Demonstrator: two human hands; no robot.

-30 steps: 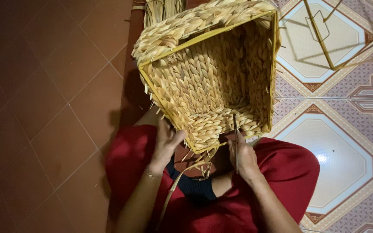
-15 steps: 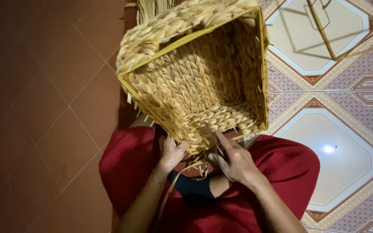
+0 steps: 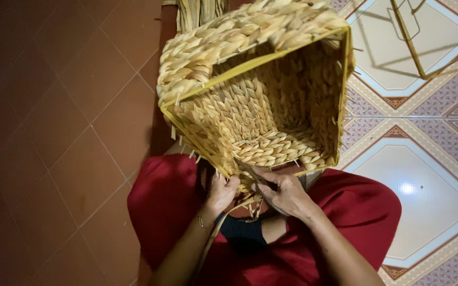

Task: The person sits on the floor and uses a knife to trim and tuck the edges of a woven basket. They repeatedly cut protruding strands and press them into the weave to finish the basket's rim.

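I keep the woven basket (image 3: 261,100) tipped on my lap, its opening toward me, so the near rim is reachable; my left hand (image 3: 220,193) grips that edge to steady it, while my right hand (image 3: 287,193) pinches a loose straw strand (image 3: 250,204) there

The woven basket (image 3: 261,100) is pale straw-yellow with a braided herringbone pattern, and its frame edge is brighter yellow. The garment (image 3: 356,212) at 6 o'clock is deep red. The floor tiles (image 3: 54,116) at 9 o'clock are plain reddish-brown; the patterned tiles (image 3: 425,175) at 3 o'clock are white octagons with brown ornamental borders.
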